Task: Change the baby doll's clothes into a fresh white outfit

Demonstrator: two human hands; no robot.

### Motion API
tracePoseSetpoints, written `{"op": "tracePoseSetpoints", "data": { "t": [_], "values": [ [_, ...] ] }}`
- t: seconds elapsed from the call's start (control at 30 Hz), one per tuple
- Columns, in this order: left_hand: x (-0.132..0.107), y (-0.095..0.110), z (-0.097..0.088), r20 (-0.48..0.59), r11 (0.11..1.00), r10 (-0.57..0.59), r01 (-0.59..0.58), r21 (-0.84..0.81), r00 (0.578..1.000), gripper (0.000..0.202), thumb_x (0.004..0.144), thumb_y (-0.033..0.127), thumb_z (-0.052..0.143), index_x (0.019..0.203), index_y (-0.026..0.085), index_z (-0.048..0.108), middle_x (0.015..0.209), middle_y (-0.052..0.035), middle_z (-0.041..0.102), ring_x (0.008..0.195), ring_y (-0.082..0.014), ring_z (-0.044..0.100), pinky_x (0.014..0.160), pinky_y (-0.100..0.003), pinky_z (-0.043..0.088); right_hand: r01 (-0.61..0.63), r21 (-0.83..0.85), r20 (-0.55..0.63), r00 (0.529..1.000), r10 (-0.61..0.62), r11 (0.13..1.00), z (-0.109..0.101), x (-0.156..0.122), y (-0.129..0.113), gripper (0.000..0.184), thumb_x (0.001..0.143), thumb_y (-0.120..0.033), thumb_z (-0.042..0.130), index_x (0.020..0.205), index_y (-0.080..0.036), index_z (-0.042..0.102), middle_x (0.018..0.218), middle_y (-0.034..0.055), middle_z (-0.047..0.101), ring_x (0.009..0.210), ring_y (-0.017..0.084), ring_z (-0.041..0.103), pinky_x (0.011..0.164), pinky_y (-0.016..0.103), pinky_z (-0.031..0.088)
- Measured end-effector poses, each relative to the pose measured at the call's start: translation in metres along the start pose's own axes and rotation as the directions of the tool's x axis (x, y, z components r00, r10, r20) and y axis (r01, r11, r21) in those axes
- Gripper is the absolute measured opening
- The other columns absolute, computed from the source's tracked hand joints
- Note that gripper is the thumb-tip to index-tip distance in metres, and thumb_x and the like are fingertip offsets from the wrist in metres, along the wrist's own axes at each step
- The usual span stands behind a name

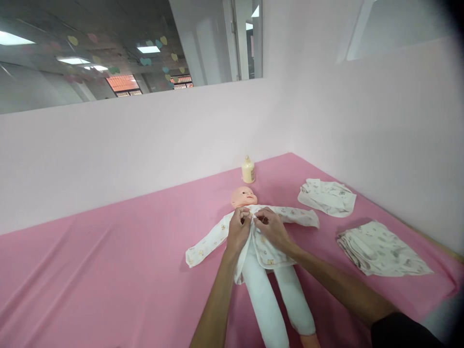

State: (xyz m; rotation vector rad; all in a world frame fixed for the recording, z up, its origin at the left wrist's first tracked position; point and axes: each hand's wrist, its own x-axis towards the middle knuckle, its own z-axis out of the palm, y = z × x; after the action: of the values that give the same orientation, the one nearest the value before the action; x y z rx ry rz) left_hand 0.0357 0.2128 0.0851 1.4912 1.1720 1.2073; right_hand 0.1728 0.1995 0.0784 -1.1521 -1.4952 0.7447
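Observation:
A baby doll (243, 196) lies on its back, its head toward the wall. It wears a white printed jacket (272, 249) with long sleeves spread to both sides, and pale trousers (264, 299). My left hand (239, 224) pinches one front edge of the jacket just below the doll's neck. Close beside it, my right hand (270, 226) pinches the other front edge. Below my hands the jacket's front hangs apart. My fingers cover whatever fastening is at the collar. One bare foot of the doll shows at the bottom.
A pink cloth (108, 270) covers the table, which meets white walls at the back and right. Behind the doll's head stands a cream pump bottle (248, 171). Two folded printed garments lie to the right, a smaller one (328, 197) and a larger one (386, 249).

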Motion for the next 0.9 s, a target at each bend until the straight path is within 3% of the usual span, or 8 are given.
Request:
{"op": "tracePoseSetpoints", "data": {
  "t": [0.3,0.7,0.9],
  "values": [
    [-0.005,0.007,0.005,-0.059,0.985,0.038,-0.028,0.168,0.998,0.019,0.09,0.037,0.053,0.097,0.02,0.058,0.087,-0.0027,0.067,0.083,-0.0172,0.062,0.077,-0.028,0.044,0.103,-0.158,-0.049,0.993,-0.111,0.982,0.004,-0.003,0.007,0.012,0.081,-0.015,0.051,0.076,-0.02,0.061,0.082,0.0031,0.06,0.075,0.018,0.052,0.072,0.032,0.042],
    [-0.001,0.002,0.0,0.009,0.996,-0.001,0.001,0.087,1.0,0.02,0.091,0.036,0.052,0.1,0.018,0.057,0.084,-0.0029,0.067,0.08,-0.0158,0.061,0.078,-0.028,0.044,0.313,-0.327,0.004,0.944,-0.33,0.892,0.002,0.003,0.014,0.014,0.08,-0.009,0.047,0.078,-0.021,0.054,0.081,0.0031,0.059,0.078,0.019,0.052,0.074,0.031,0.041],
    [-0.002,0.01,-0.003,-0.007,0.982,-0.047,0.048,0.18,0.999,0.019,0.086,0.034,0.057,0.092,0.017,0.06,0.082,-0.003,0.065,0.077,-0.0165,0.059,0.075,-0.028,0.043,0.255,-0.287,0.012,0.965,-0.263,0.923,-0.002,0.005,0.009,0.012,0.076,-0.01,0.047,0.073,-0.022,0.047,0.076,0.0003,0.053,0.075,0.018,0.048,0.072,0.03,0.038]
  ]
}}
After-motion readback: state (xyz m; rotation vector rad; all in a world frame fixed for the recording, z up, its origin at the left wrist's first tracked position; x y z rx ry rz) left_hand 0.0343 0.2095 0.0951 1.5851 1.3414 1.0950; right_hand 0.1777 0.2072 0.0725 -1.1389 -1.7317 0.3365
